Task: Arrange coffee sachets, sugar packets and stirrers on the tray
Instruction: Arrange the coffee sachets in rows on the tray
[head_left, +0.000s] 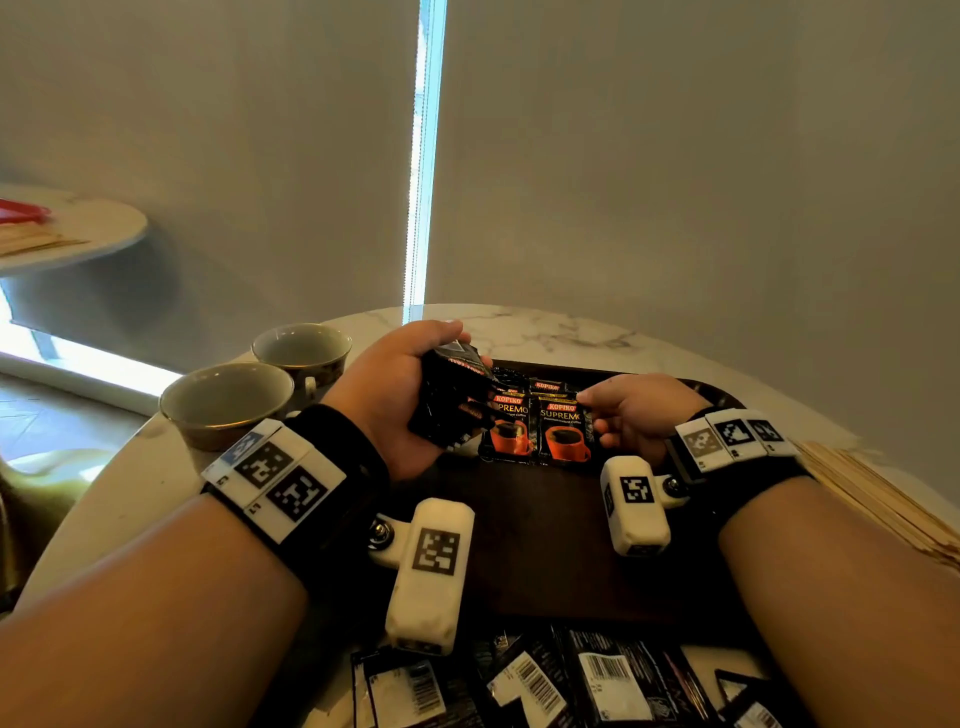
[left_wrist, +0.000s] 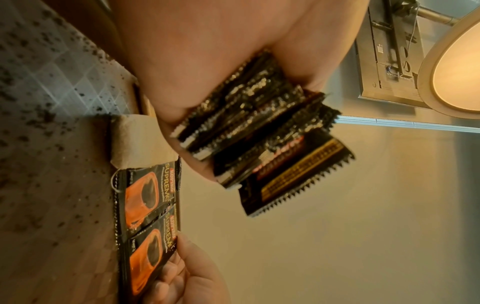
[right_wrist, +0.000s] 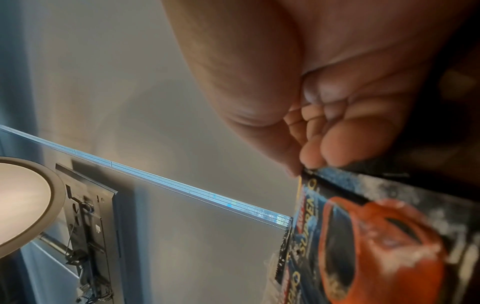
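A dark brown tray (head_left: 545, 545) lies on the marble table. Black coffee sachets with an orange cup printed on them (head_left: 537, 428) lie side by side at its far end. My left hand (head_left: 410, 395) grips a stack of black coffee sachets (head_left: 452, 400) (left_wrist: 259, 131) just left of them. My right hand (head_left: 618, 415) pinches the right edge of the rightmost laid coffee sachet (right_wrist: 363, 236) between thumb and fingertips (right_wrist: 319, 156). Pale wooden stirrers (head_left: 872, 499) lie on the table right of the tray.
Two empty cups (head_left: 228, 400) (head_left: 304, 351) stand left of the tray. More black sachets, backs up with barcodes (head_left: 571, 680), lie in a heap at the near edge. A second round table (head_left: 98, 228) stands at far left.
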